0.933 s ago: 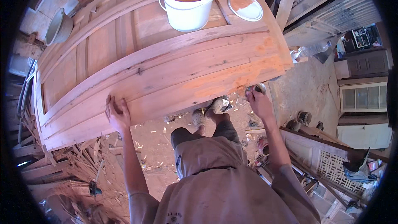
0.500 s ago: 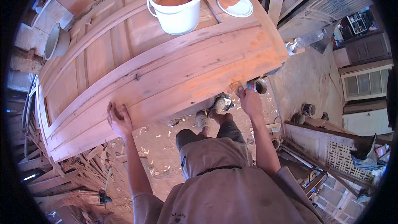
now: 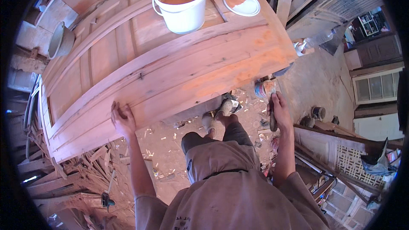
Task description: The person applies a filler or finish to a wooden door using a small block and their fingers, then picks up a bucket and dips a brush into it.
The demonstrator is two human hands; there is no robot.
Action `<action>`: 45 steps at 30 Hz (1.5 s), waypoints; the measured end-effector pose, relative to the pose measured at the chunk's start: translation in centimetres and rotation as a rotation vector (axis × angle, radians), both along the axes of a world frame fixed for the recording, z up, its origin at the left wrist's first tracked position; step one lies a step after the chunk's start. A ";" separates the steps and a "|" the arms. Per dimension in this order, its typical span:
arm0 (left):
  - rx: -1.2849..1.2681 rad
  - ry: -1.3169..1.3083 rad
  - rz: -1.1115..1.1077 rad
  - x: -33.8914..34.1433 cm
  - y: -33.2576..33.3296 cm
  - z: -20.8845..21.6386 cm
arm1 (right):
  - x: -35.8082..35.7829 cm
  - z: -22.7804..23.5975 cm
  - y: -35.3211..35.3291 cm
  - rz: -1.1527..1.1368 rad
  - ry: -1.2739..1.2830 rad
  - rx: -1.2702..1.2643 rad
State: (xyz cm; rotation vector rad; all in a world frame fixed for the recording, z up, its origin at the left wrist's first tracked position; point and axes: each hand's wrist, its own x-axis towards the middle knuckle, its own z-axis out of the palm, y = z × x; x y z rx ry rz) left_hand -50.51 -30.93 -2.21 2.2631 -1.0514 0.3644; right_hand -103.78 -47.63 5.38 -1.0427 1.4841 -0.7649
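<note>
A large wooden panelled door (image 3: 166, 74) lies flat in front of me, with orange filler smeared along its near right edge. My left hand (image 3: 123, 119) rests on the near edge of the door, its fingers loosely spread and holding nothing. Off the door's right end, my right hand (image 3: 281, 111) grips the handle of a putty knife (image 3: 272, 119), its blade coated in orange filler. A white bucket (image 3: 182, 19) of orange-brown filler stands on the door. Beside the bucket lies its round white lid (image 3: 251, 9), partly covered with filler.
Below the knife's blade is an open tin (image 3: 258, 89). A grey basin (image 3: 61, 42) sits at the door's far left. Wood scraps (image 3: 70, 179) pile up at lower left, and shavings litter the floor. Boards and a lattice panel (image 3: 353, 159) stand at right.
My right hand has drawn the putty knife off the door's edge, to the right and slightly nearer me, turning its blade upward. The left hand stays on the door.
</note>
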 end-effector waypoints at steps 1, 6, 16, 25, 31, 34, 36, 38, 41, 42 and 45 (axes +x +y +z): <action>0.003 0.009 0.006 -0.1 0.2 0.1 | 0.4 1.1 0.8 -0.002 -0.080 0.035; -0.007 0.084 0.031 -0.2 0.0 0.3 | 3.5 1.0 4.4 -0.023 -0.370 0.251; 0.007 0.051 0.048 -0.1 -0.3 0.8 | 13.5 0.2 6.6 0.489 -0.396 0.402; 0.060 0.038 0.024 0.2 -0.3 0.7 | 18.3 -0.6 8.9 0.646 0.382 -0.312; 0.075 0.028 0.010 0.1 -0.1 0.8 | 21.2 -1.8 10.3 0.543 0.665 -0.278; 0.060 0.048 0.001 0.1 0.0 0.8 | 22.1 -2.2 10.5 0.464 0.627 -0.290; 0.048 0.054 -0.004 0.3 -0.1 0.9 | 22.3 -3.2 10.6 0.467 0.694 -0.370; 0.056 0.058 0.003 0.3 0.1 0.8 | 21.7 -3.4 10.9 0.498 0.722 -0.398; 0.055 0.058 0.012 0.4 0.3 0.6 | 20.7 -1.0 11.1 0.616 0.724 -0.385; 0.059 0.057 0.016 0.3 0.4 0.6 | 20.2 -0.3 11.1 0.680 0.731 -0.385; 0.039 0.082 0.015 0.2 0.4 0.9 | 20.5 2.5 9.4 0.955 0.729 -0.405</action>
